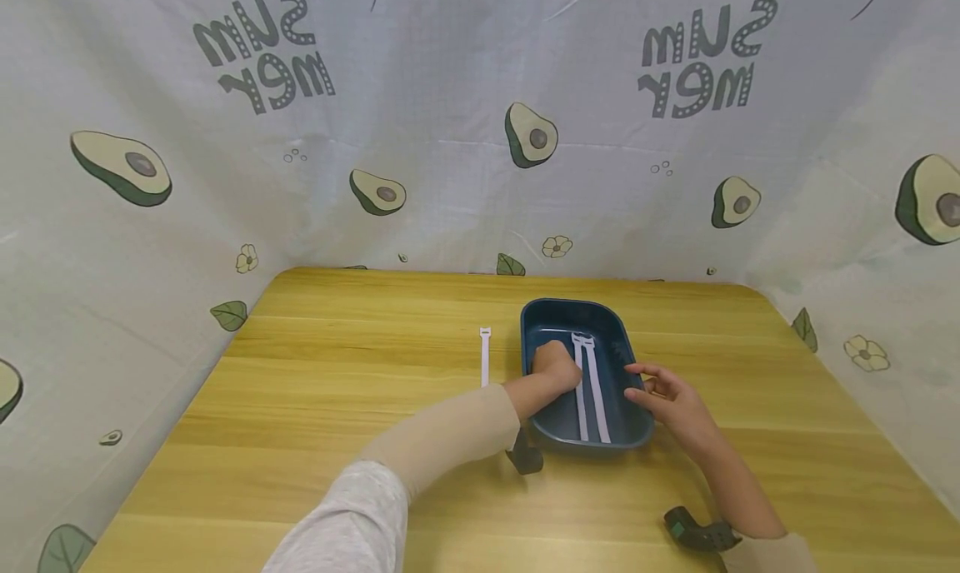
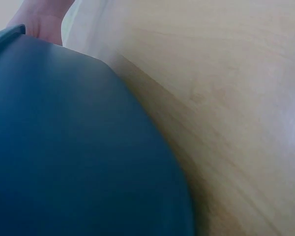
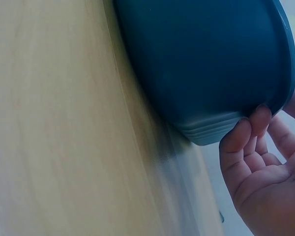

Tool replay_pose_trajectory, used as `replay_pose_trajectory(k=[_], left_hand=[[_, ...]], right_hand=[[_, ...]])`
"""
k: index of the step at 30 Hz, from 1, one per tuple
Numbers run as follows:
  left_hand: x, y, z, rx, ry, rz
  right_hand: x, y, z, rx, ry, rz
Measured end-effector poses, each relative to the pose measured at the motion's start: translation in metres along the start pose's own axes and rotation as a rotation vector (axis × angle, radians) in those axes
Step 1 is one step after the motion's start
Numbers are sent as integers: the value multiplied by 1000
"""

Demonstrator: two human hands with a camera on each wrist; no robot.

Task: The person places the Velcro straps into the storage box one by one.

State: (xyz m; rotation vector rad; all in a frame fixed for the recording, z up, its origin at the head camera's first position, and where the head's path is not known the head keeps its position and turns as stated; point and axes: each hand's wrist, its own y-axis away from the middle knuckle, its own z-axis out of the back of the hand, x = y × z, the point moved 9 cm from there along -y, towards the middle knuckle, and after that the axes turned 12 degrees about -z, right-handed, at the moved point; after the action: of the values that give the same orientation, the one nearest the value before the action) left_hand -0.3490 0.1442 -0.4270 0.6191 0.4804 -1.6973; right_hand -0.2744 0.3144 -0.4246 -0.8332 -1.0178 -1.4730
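A dark blue plastic bin point(image 1: 558, 434) sits on the table, with two white hook-and-loop cable ties point(image 1: 597, 394) lying lengthwise inside. My left hand point(image 1: 557, 365) reaches into the bin's left half, right beside the ties. Its fingers point down and are hidden, so what they hold does not show. With my right hand point(image 1: 675, 405) I hold the bin's right rim; in the right wrist view, fingertips point(image 3: 238, 132) touch the outer wall near a ribbed corner. Left of the bin, another white cable tie point(image 1: 485, 355) lies on the table, its lower end behind my left arm.
The wooden table point(image 1: 360, 348) stretches around the bin on all sides. A white curtain point(image 1: 450, 140) printed with avocados hangs behind and along both sides. Dark wrist devices point(image 1: 701, 533) show on both forearms. Only the bin's outer wall point(image 2: 78, 137) and the tabletop fill most of the left wrist view.
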Motion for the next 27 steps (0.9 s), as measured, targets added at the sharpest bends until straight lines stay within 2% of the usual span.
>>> replay_pose_trajectory(k=[6,12,16,20,27], left_hand=[[4,0,0,-33,13,54],[-1,0,5,-52,60,-17],[-3,2,8,-66,142,-49],[-3,2,9,-80,279,-61],[-6,6,13,-21,514,-45]], right_hand=[[-3,-2,1,0,-6,-17],[-3,-3,1,-5,-12,-18],[-2,-2,1,1,-18,-9],[-1,0,0,5,-20,-7],[-1,0,1,5,-3,-14]])
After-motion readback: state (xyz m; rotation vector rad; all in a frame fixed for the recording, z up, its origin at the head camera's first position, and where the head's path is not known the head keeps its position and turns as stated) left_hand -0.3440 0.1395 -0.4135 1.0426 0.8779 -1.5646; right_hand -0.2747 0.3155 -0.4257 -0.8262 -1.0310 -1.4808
